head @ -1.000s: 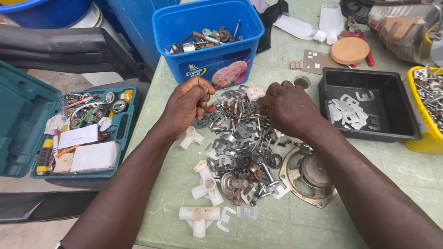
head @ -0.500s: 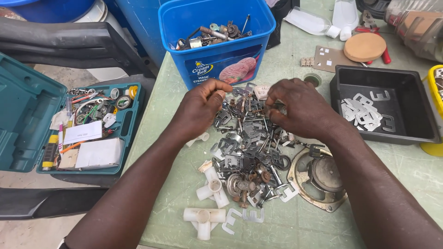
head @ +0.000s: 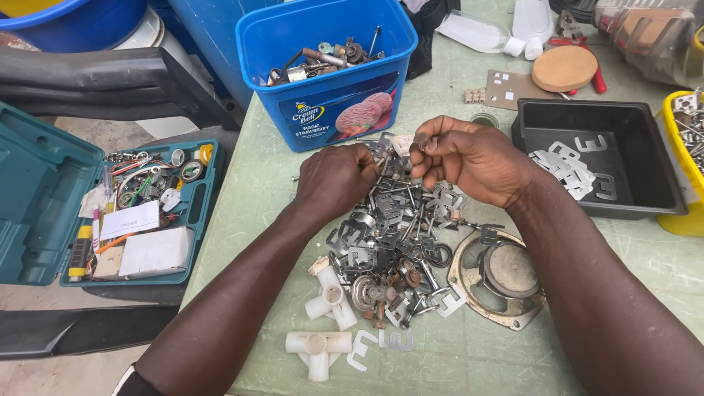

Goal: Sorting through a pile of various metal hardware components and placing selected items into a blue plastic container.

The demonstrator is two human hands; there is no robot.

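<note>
A heap of small metal parts (head: pixel 396 235) lies on the green table (head: pixel 279 161): flat brackets, screws, rusty bits. My left hand (head: pixel 334 180) rests fingers-down on the heap's far-left edge, pinching at some pieces. Just above the heap's far end, my right hand (head: pixel 469 154) is lifted a little and pinches a small grey metal piece (head: pixel 421 139) between thumb and fingertips. A round rusty speaker frame (head: pixel 502 279) lies under my right forearm. White plastic pipe joints (head: pixel 326 301) sit at the heap's near-left side.
A blue tub (head: pixel 330 110) with metal scraps stands beyond the hands. A black tray (head: pixel 645 198) with flat white-grey brackets sits at right, a yellow bin (head: pixel 678 176) beside it. An open teal tool case (head: pixel 66 213) lies left of the table.
My right hand rose off the heap with a small piece pinched in its fingertips. My left hand stayed at the heap's far-left edge. The camera view shifted slightly.
</note>
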